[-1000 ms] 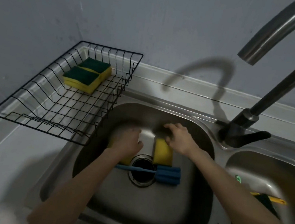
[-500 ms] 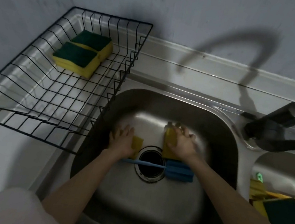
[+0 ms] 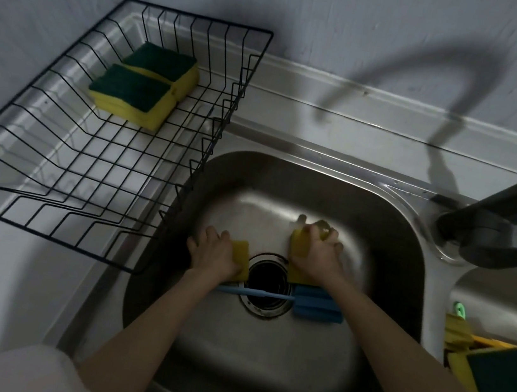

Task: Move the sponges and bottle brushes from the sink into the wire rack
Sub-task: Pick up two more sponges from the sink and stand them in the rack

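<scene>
Both hands have closed further onto the sponges since a moment ago, the right one curling its fingers over the top edge where before they lay more spread. Everything sits around the drain [image 3: 267, 286] in the left sink basin [image 3: 388, 234]. Left of the drain, the left hand [image 3: 214, 254] lies flat over a yellow sponge [image 3: 240, 253], fingers pressing down on it, though I cannot tell whether it is actually gripped. Right of the drain, the right hand [image 3: 317, 254] clutches a second yellow sponge [image 3: 298, 243], which stands tilted up on its edge. Across the near side of the drain lies a blue bottle brush [image 3: 316, 307], its handle pointing left and its foam head on the right, untouched. Well left of the drain and up on the table, the wire rack [image 3: 240, 100] holds two green-topped sponges [image 3: 134, 92] side by side in its far corner. Far right of the drain, the other basin holds more sponges [image 3: 496, 382].
</scene>
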